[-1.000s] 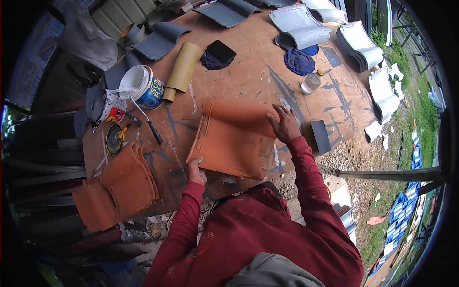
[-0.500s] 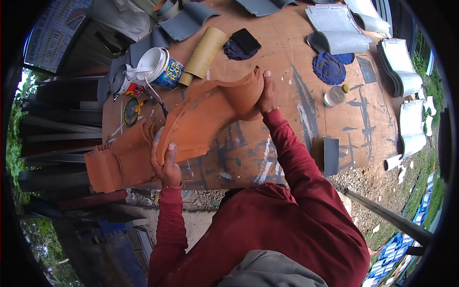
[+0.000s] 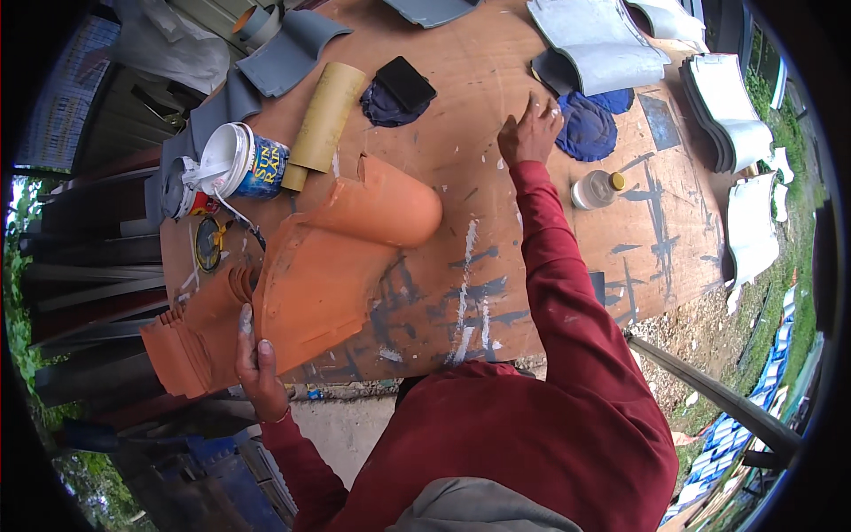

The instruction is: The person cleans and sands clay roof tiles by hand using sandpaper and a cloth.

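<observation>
A curved orange clay roof tile (image 3: 332, 257) rests on the wooden tabletop, its rounded end toward the middle. My left hand (image 3: 259, 377) grips its near left edge, thumb and fingers along the rim. Beside that hand, several more orange tiles (image 3: 191, 341) stand stacked at the table's left corner. Off to the right, my right hand (image 3: 530, 135) is apart from the tile, over the table with fingers spread and bent, holding nothing. Its fingertips are close to a crumpled dark blue cloth (image 3: 587, 129). A small clear bottle with a yellow cap (image 3: 596, 190) stands just nearer to me.
A paint bucket (image 3: 232, 160), a yellow-brown tile (image 3: 326, 120) and a phone (image 3: 404, 84) on a dark cloth occupy the far left. Grey tiles (image 3: 297, 49) line the far edge; pale tiles (image 3: 727, 111) line the right. A pole (image 3: 709, 390) juts in at lower right.
My right hand has let go of the orange tile and moved right toward the blue cloth. The tile has come down onto the table, while my left hand stays at its edge.
</observation>
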Tool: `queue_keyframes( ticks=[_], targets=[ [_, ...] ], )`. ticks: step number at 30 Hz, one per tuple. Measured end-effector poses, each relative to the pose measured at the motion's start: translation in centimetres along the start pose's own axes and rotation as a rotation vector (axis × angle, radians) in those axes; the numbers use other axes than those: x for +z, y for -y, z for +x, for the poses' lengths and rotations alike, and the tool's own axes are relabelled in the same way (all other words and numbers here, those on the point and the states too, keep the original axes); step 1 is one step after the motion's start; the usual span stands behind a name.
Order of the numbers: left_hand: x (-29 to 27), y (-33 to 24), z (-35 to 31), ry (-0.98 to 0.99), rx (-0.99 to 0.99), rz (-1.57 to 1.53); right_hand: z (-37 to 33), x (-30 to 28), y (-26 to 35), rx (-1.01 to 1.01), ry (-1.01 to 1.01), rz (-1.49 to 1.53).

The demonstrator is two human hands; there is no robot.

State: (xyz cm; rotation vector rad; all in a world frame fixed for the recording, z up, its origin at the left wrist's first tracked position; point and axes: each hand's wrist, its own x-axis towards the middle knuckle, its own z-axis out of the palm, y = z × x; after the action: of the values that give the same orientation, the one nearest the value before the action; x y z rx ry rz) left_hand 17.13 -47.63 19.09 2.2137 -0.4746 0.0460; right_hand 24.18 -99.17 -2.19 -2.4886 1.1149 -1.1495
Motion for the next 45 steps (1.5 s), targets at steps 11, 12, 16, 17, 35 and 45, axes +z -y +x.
queue_keyframes(
  ticks=[11, 12, 16, 17, 35, 45],
  targets=[
    [1.9, -1.7, 3.5, 0.204, -0.243, -0.265, 1.6, 0.8, -6.4, 0.136, 0.253, -0.453],
    [1.7, -1.4, 3.4, 0.202, -0.225, -0.23, 0.5, 1.4, -6.5, 0.109, 0.207, -0.407],
    [1.1, 0.9, 3.9, 0.137, -0.213, -0.145, -5.7, 1.7, -2.5, -0.045, 0.478, -0.302],
    [0.9, 1.3, 4.4, 0.138, -0.211, -0.197, -7.2, 1.6, -2.4, -0.068, 0.569, -0.243],
    [-0.2, 2.3, 8.1, 0.235, 0.052, -0.342, -16.7, -18.7, 23.5, -0.219, -0.112, 0.908],
    [-1.5, 6.0, 9.0, 0.131, 0.25, -0.139, -23.1, -17.8, 31.5, -0.299, 0.369, 1.14]
  ],
)
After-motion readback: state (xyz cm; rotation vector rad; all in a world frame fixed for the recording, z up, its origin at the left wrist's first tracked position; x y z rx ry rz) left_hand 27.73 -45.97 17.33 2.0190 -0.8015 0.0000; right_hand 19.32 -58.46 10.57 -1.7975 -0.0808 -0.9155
